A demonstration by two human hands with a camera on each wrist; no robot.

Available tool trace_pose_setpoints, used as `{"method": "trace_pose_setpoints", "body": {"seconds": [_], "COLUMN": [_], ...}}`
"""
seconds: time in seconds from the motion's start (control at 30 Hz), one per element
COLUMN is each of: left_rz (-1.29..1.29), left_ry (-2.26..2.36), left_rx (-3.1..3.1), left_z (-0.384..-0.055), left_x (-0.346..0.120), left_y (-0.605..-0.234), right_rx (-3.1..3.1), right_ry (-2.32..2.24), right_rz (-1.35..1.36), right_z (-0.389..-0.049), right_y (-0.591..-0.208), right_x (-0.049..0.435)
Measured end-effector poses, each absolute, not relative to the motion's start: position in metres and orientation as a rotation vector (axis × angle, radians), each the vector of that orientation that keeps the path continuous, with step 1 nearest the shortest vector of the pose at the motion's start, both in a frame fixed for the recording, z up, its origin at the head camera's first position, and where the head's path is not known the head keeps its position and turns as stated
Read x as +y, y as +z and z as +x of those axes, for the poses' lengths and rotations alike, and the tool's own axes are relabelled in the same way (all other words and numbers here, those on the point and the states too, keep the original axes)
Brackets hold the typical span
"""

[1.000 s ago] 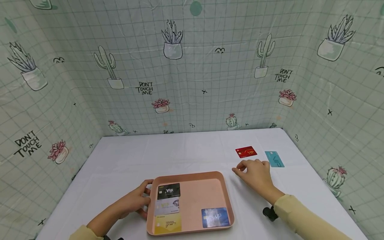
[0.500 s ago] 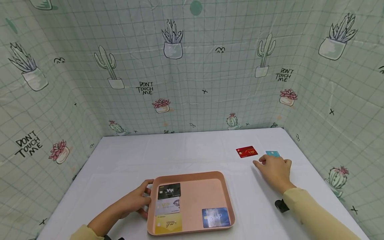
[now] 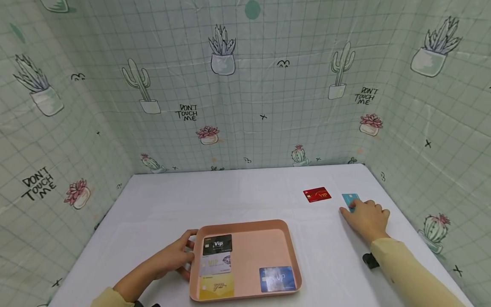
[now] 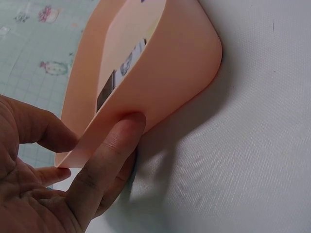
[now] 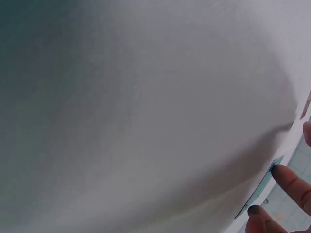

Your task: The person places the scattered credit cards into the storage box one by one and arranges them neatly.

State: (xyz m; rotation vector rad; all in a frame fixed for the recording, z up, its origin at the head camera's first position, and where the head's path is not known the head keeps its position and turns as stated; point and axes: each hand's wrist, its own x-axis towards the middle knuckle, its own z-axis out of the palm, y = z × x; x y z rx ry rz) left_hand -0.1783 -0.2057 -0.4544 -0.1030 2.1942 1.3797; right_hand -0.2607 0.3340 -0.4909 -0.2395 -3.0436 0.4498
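My left hand (image 3: 174, 256) holds the left side of a pink tray (image 3: 249, 226); in the left wrist view its fingers (image 4: 131, 126) press the tray's outer wall and reach the rim. In the tray, a black VIP card (image 3: 217, 244), a silver card (image 3: 215, 263) and a gold card (image 3: 216, 286) line the left side. A blue card (image 3: 277, 279) lies at the lower right. My right hand (image 3: 368, 219) reaches over a teal card (image 3: 350, 198) on the table, partly covering it. In the right wrist view, fingertips (image 5: 279, 172) touch that teal card (image 5: 262, 187).
A red VIP card (image 3: 317, 195) lies flat left of the teal card. The white table (image 3: 215, 196) backs onto a grid-patterned cloth (image 3: 245, 94) with cactus prints, which also hangs at both sides.
My right hand has moved right, away from the tray's side, and come down onto the teal card. The left hand and tray stay in place.
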Motion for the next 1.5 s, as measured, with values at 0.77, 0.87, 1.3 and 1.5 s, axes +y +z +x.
{"method": "trace_pose_setpoints", "body": {"seconds": [0.77, 0.87, 1.3, 1.5], "left_rz": [-0.090, -0.094, -0.104, -0.085], "left_ry": [1.385, 1.381, 1.359, 1.373], "left_rx": [2.192, 2.195, 2.218, 2.208], "left_z": [-0.175, -0.175, -0.173, -0.173], "left_x": [-0.204, -0.204, -0.205, -0.207], "left_y": [-0.454, -0.454, -0.452, -0.452], "right_rx": [-3.039, -3.035, -3.031, -3.045], "right_ry": [0.612, 0.632, 0.657, 0.657], "right_rz": [-0.470, -0.485, -0.350, -0.305], "right_z": [-0.259, -0.259, -0.258, -0.261], "right_y": [-0.480, -0.480, -0.486, -0.485], "right_x": [0.348, 0.347, 0.341, 0.331]}}
